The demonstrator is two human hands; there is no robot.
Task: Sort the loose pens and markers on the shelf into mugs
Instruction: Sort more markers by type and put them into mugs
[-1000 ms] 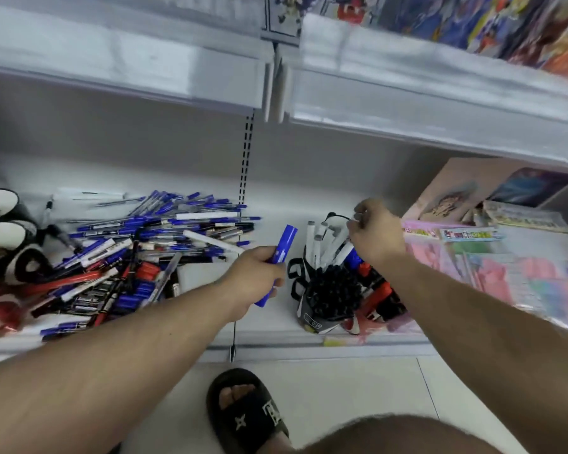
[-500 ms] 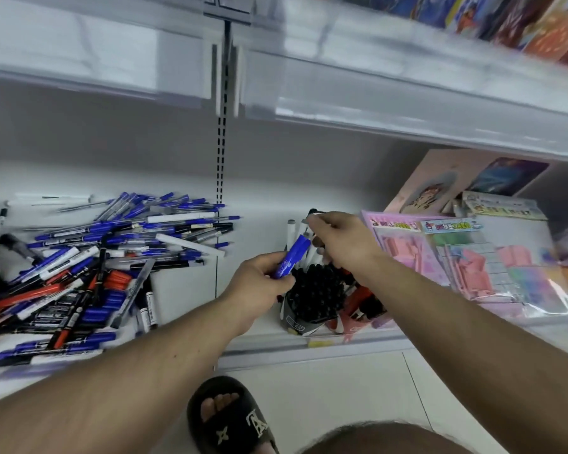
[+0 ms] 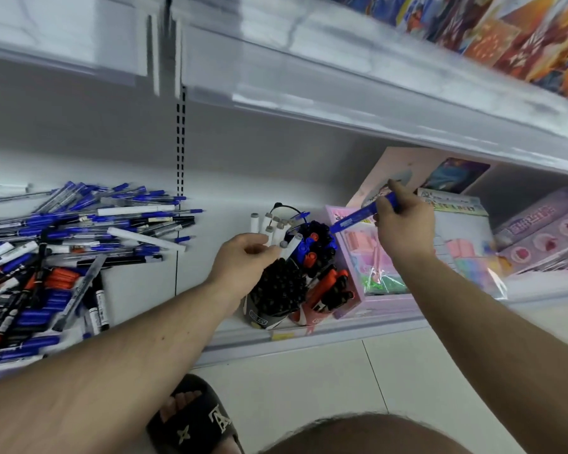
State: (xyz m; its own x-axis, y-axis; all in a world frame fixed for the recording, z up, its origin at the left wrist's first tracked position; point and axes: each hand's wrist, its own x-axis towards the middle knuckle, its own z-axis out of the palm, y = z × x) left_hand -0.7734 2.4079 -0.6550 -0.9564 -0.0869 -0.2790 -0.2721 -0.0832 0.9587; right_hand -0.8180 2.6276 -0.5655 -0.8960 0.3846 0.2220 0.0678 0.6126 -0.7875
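- Right hand (image 3: 404, 221): fingers pinching a blue plastic marker with a printed barrel (image 3: 361, 216), held slanted, tip down, just above the mug cluster and not yet in any mug.
- Left hand (image 3: 243, 257): fingers loosely curled beside the white markers; whether they grip one I cannot tell.
- Black mug packed with black-capped markers (image 3: 276, 290): at the front edge of the white metal shelf (image 3: 138, 290), right of the centre seam.
- Mug behind it holding blue, black and red caps (image 3: 315, 239): the likely destination, already crowded.
- White-barrelled markers with grey ends (image 3: 273, 229): upright at the back of the cluster.
- Reddish mug of red markers (image 3: 325, 296): front edge, touching the black mug.
- Loose pile of blue, black and red pens and markers (image 3: 63, 244): left half of the shelf, still unsorted; task judged far from finished.
- Pink stationery packets (image 3: 374, 267): right of the mugs.
- Risk: the full mug may refuse the marker, so it jams or tips out.
- Risk: a push could tilt the front mugs off the shelf edge.
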